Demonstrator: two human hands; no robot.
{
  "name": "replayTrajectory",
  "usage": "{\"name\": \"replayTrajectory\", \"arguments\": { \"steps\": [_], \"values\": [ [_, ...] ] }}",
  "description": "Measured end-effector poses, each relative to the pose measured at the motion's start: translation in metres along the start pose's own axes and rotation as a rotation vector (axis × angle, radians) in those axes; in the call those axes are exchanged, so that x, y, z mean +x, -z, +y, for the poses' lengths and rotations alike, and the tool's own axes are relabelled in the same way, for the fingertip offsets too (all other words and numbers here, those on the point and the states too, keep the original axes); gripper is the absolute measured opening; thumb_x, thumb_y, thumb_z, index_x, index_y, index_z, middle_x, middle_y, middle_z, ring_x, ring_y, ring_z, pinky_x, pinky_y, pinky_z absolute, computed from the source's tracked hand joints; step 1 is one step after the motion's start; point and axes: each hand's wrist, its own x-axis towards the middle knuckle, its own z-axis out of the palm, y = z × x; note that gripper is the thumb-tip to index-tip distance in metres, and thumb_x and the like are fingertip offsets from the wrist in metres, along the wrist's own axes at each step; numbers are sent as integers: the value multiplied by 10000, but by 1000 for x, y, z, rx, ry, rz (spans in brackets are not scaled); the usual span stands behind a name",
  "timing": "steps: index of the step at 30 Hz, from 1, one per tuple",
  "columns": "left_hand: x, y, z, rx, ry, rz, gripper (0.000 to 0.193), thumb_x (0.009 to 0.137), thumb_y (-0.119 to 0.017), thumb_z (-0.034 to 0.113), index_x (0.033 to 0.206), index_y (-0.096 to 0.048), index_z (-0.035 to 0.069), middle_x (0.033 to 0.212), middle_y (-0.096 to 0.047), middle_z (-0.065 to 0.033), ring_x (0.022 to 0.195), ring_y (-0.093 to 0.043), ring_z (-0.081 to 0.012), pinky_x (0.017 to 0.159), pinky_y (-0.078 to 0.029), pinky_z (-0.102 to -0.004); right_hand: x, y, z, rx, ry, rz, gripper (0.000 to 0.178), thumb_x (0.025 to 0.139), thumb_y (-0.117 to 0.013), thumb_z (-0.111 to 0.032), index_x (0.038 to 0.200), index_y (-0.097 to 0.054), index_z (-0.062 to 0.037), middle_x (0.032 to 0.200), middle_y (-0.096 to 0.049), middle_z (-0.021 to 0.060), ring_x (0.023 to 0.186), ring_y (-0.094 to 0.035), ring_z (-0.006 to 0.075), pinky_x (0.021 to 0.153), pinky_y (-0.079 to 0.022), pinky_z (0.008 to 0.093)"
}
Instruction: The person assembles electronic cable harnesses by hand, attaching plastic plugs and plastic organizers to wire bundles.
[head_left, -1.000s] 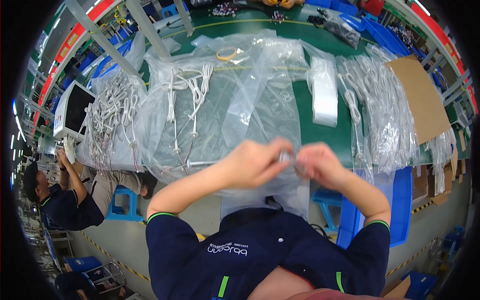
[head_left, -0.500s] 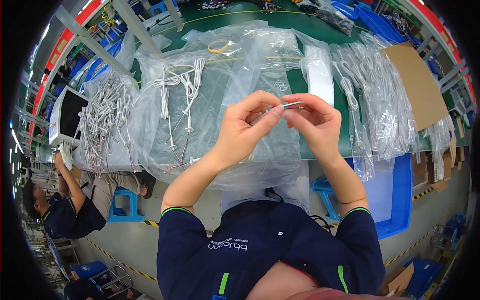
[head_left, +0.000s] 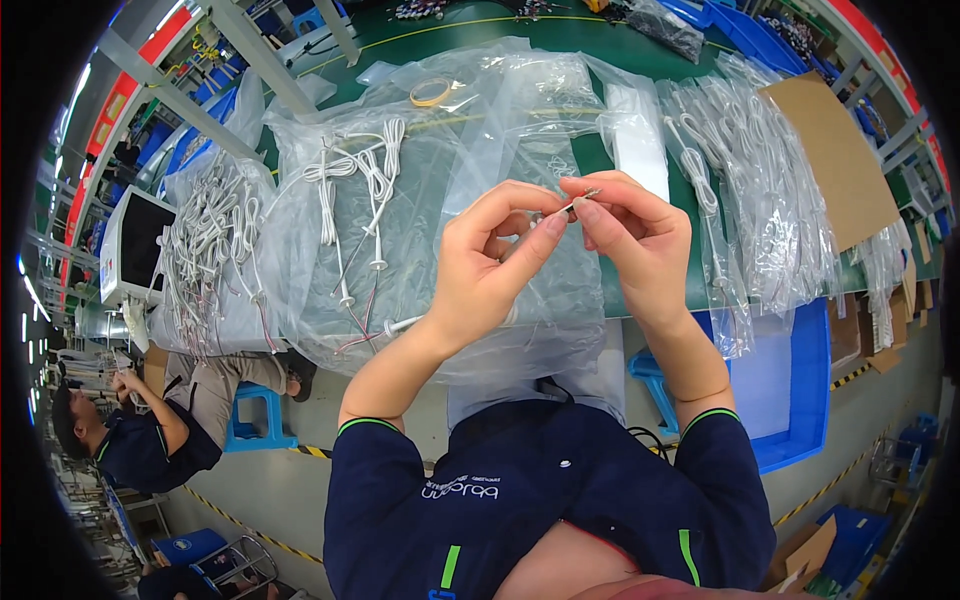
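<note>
My left hand [head_left: 490,250] and my right hand [head_left: 641,240] meet above the plastic-covered bench, both pinched on a thin cable end [head_left: 592,194]. Fine wires poke out past the right fingertips; the rest of the cable is mostly hidden by my fingers. To the left of my hands, tied white cables [head_left: 386,180] lie on a clear plastic sheet [head_left: 440,210], their reddish wire ends [head_left: 362,330] pointing toward me.
A pile of white cables [head_left: 208,250] and a monitor [head_left: 133,245] stand at the left. Bagged cables [head_left: 765,190] and cardboard [head_left: 835,155] lie right, above a blue bin [head_left: 800,400]. A tape roll [head_left: 430,92] rests far back. A co-worker [head_left: 150,430] sits at left.
The wire end between my fingertips has tilted upward, and my right thumb and fingers have closed in on it. At left, the co-worker's hands have come together.
</note>
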Motion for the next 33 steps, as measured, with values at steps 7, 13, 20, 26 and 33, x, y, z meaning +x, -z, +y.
{"name": "replayTrajectory", "arguments": {
  "steps": [7, 13, 20, 26, 33],
  "values": [
    [3, -5, 7, -102, 25, 83, 105, 851, -582, 37, 938, -594, -21, 790, -618, -40, 567, -409, 15, 459, -286, -143, 4, -8, -4, 111, -23, 94, 281, 819, -592, 0, 1099, -580, 18, 890, -639, 74, 680, -559, 70, 598, -449, 193],
    [6, -7, 6, -98, -20, 108, 115, 867, -569, 46, 952, -601, -25, 777, -616, -42, 587, -464, 0, 483, -312, -142, 5, -6, -1, 39, 81, 113, 380, 803, -602, 12, 1173, -518, 25, 936, -654, 105, 677, -577, 76, 608, -467, 196],
    [7, -6, 3, -112, 3, 26, 129, 874, -558, 51, 957, -609, -34, 803, -607, -55, 637, -535, -32, 492, -357, -150, 6, -10, -2, 121, 19, 134, 390, 802, -630, 0, 1174, -517, 38, 914, -670, 145, 584, -536, 67, 551, -454, 193],
    [8, -3, 1, 160, -130, 7, 93, 844, -586, 50, 888, -631, -19, 751, -603, -50, 590, -519, -33, 438, -333, -164, 5, -5, -8, 6, 32, 74, 376, 809, -631, -11, 1170, -532, 16, 934, -670, 132, 631, -560, 56, 496, -430, 167],
    [4, -7, 5, 40, -122, 75, 76, 833, -588, 31, 871, -627, -23, 787, -626, -59, 606, -522, -33, 459, -358, -162, 8, -9, -17, 79, -10, 2, 401, 835, -592, -20, 1217, -479, 30, 928, -663, 170, 673, -612, 85, 471, -408, 158]
  ]
}}
